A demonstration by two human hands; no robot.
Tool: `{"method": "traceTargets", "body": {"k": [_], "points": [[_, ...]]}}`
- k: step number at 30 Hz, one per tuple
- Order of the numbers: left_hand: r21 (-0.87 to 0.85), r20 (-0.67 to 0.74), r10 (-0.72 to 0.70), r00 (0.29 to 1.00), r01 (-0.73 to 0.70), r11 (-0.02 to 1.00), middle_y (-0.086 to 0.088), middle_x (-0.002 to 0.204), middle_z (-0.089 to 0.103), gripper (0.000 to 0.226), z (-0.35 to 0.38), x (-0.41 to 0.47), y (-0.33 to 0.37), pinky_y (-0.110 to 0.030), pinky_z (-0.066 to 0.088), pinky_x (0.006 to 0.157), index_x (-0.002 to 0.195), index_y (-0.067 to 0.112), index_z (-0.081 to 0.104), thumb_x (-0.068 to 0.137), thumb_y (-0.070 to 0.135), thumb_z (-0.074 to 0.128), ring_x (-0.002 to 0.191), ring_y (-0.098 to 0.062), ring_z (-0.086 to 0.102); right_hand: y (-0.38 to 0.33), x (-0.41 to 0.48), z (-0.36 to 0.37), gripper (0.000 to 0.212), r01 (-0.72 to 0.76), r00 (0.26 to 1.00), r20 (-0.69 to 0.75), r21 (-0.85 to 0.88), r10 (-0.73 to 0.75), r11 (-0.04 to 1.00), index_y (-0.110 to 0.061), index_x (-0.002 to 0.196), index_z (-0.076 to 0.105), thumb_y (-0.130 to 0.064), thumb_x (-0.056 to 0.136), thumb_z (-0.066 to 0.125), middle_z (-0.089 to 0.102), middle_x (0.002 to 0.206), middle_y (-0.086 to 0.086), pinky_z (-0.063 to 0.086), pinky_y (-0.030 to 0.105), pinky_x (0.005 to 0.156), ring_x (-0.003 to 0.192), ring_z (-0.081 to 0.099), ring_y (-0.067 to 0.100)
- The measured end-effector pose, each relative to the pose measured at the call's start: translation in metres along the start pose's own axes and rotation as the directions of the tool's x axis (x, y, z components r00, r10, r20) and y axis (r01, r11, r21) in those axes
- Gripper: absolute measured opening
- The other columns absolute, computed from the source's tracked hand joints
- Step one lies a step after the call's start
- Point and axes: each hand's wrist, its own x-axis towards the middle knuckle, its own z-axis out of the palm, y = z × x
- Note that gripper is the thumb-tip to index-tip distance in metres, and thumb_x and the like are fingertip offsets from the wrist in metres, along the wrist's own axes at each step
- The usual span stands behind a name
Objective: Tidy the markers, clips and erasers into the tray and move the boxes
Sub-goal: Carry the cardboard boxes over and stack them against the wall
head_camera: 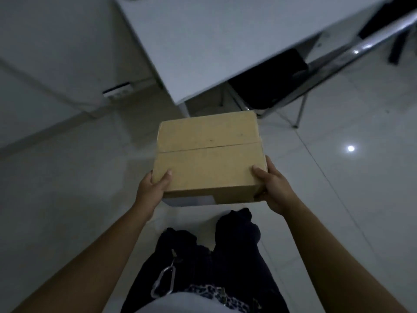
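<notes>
A closed brown cardboard box (208, 154) hangs in the air above the white tiled floor, in the middle of the head view. My left hand (153, 187) grips its near left corner, thumb on top and fingers hidden beneath. My right hand (269, 185) grips the near right corner the same way. A seam runs across the lid. A pale label shows on the box's near side. No markers, clips, erasers or tray are in sight.
A white table (225, 41) stands ahead, its corner just beyond the box. Under it sit a dark object (268, 84) and metal legs (300, 109). A wall socket (117, 90) is at the left. My dark-trousered legs (214, 256) are below the box.
</notes>
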Motion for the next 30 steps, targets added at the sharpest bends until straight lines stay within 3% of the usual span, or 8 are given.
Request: {"method": "traceTargets", "body": {"k": [3,7,11,14,18,23,27,30], "points": [[-0.074,-0.083,0.006,0.997,-0.012,0.997,0.001,0.112,0.067,0.048,-0.06,-0.003,-0.017,-0.035,0.053,0.09,0.119,0.02,0.062,0.08,0.047,0.069,0.098,-0.015,0.065,0.0,0.002,0.06,0.037,0.021,0.998,0.061,-0.057,-0.018,0.998,-0.048,0.124,0.049,-0.026,0.095,0.053,0.056,0.125,-0.001,0.054,0.059,0.078,0.111,0.055,0.031],[-0.18,-0.19,0.019,0.982,-0.054,0.982,0.005,0.11,0.068,0.045,-0.157,-0.012,-0.051,-0.028,0.053,0.084,0.116,0.022,0.064,0.079,0.046,0.071,0.097,-0.011,0.065,0.018,0.004,0.158,0.043,0.03,0.985,0.172,-0.12,-0.009,0.992,-0.041,0.134,0.045,-0.025,0.095,0.053,0.054,0.129,0.004,0.052,0.066,0.078,0.113,0.053,0.034],[-0.261,-0.322,0.001,0.947,-0.089,0.961,0.007,0.106,0.068,0.046,-0.262,-0.021,-0.083,-0.024,0.05,0.08,0.118,0.021,0.064,0.079,0.045,0.071,0.095,-0.008,0.064,0.04,0.004,0.269,0.043,0.057,0.967,0.254,-0.17,-0.012,0.984,-0.039,0.134,0.048,-0.027,0.093,0.056,0.057,0.131,0.005,0.055,0.049,0.067,0.114,0.054,0.034],[-0.303,-0.414,-0.017,0.91,-0.12,0.946,0.005,0.105,0.068,0.045,-0.324,-0.025,-0.097,-0.025,0.051,0.079,0.116,0.02,0.065,0.079,0.044,0.072,0.093,-0.009,0.064,0.043,0.006,0.343,0.036,0.073,0.947,0.322,-0.192,-0.007,0.979,-0.038,0.128,0.052,-0.023,0.095,0.054,0.058,0.13,0.004,0.053,0.054,0.081,0.116,0.055,0.032],[-0.332,-0.53,-0.028,0.848,-0.176,0.927,0.003,0.105,0.069,0.043,-0.403,-0.023,-0.107,-0.016,0.048,0.069,0.115,0.016,0.066,0.081,0.041,0.071,0.09,-0.008,0.064,0.035,0.014,0.442,0.039,0.13,0.895,0.447,-0.251,-0.005,0.959,-0.04,0.132,0.049,-0.023,0.096,0.052,0.058,0.133,0.0,0.045,0.06,0.098,0.119,0.055,0.029],[-0.367,-0.627,-0.056,0.777,-0.231,0.901,0.001,0.106,0.071,0.044,-0.499,0.007,-0.106,-0.027,0.053,0.079,0.115,0.014,0.068,0.079,0.04,0.072,0.095,-0.016,0.067,0.02,0.031,0.559,0.045,0.179,0.843,0.537,-0.317,0.021,0.931,-0.036,0.136,0.044,-0.024,0.094,0.054,0.057,0.129,0.0,0.053,0.058,0.079,0.113,0.055,0.03],[-0.35,-0.688,-0.055,0.723,-0.264,0.899,0.001,0.104,0.071,0.044,-0.572,0.033,-0.092,-0.026,0.052,0.076,0.115,0.015,0.067,0.079,0.04,0.073,0.092,-0.016,0.067,0.013,0.05,0.647,0.052,0.166,0.832,0.551,-0.36,0.066,0.918,-0.04,0.132,0.038,-0.03,0.088,0.064,0.052,0.131,-0.002,0.054,0.054,0.07,0.114,0.053,0.03],[-0.338,-0.741,-0.098,0.665,-0.242,0.91,0.001,0.102,0.071,0.044,-0.627,0.051,-0.088,-0.028,0.054,0.076,0.112,0.016,0.068,0.078,0.043,0.073,0.091,-0.016,0.067,0.009,0.07,0.723,0.065,0.145,0.828,0.547,-0.425,0.126,0.893,-0.034,0.132,0.039,-0.042,0.078,0.073,0.052,0.131,0.001,0.056,0.056,0.066,0.114,0.054,0.031]]}}
